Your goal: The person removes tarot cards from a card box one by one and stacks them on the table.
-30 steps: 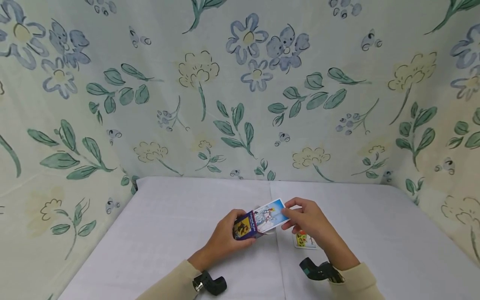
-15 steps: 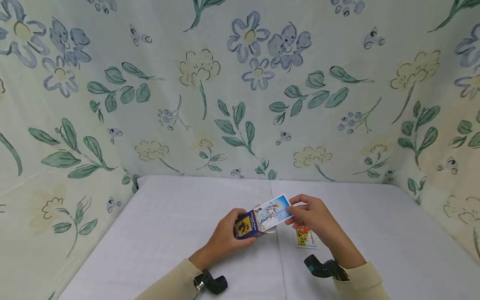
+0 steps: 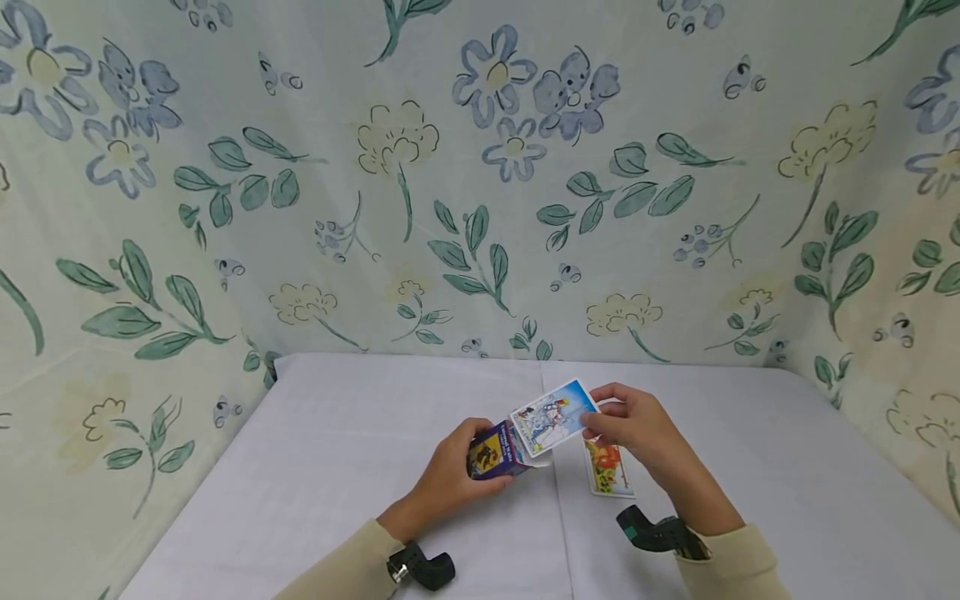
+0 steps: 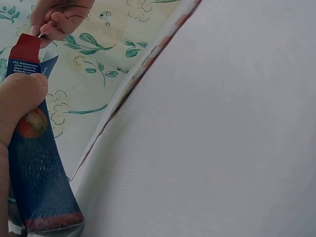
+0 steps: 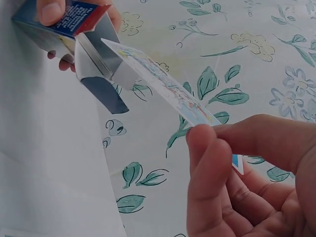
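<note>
My left hand (image 3: 450, 467) grips a dark blue card box (image 3: 491, 451), thumb along its side. In the right wrist view the box's end flap (image 5: 104, 94) hangs loose and the edges of more cards (image 5: 94, 53) show inside the mouth. A picture card (image 3: 557, 417) with a blue top is pinched at its far end by my right hand (image 3: 633, 421). Its other end stands just outside the box mouth, overlapping it in the head view. Below my right hand another colourful card (image 3: 609, 468) lies face up on the table.
A white cloth with a centre crease covers the table (image 3: 360, 400). Floral fabric (image 3: 480, 183) hangs behind and at both sides. Black wrist cameras (image 3: 422, 567) are strapped over the beige sleeves.
My right hand has moved right and slightly up, drawing the picture card out of the box. More of the card on the table now shows. The left hand and box have barely moved.
</note>
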Demonstrator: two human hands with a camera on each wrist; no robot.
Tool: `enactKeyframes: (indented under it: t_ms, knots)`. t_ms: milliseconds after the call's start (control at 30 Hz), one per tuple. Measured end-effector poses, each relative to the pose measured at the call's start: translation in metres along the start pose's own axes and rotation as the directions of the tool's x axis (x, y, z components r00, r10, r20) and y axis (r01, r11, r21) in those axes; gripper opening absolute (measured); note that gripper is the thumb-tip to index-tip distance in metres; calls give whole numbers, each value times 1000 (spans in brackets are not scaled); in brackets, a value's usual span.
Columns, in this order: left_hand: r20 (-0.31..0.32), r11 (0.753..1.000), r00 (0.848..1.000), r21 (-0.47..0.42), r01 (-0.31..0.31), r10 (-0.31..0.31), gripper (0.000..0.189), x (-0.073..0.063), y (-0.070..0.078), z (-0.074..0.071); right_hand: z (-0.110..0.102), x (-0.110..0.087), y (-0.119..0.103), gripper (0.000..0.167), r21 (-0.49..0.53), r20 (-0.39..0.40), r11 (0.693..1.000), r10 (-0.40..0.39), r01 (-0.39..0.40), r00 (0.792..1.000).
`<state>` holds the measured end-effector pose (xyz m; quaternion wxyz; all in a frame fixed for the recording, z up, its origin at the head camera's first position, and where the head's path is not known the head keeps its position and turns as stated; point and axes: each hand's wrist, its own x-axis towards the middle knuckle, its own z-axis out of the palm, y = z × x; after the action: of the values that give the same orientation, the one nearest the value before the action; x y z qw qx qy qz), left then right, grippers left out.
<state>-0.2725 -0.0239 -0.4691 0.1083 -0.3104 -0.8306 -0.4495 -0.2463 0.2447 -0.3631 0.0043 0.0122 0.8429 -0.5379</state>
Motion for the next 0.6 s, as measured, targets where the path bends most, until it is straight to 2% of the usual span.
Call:
enactKeyframes:
  t_ms: [300, 600]
  knots:
    - [3, 1000, 1000, -3, 16, -16, 69, 0, 0, 0, -6, 0, -1, 41, -22, -32, 999, -28, 27, 999]
    - [2, 1000, 1000, 0, 12, -12, 69, 0, -1, 0, -9, 1, 0, 40, -48, -79, 999, -21, 18, 997]
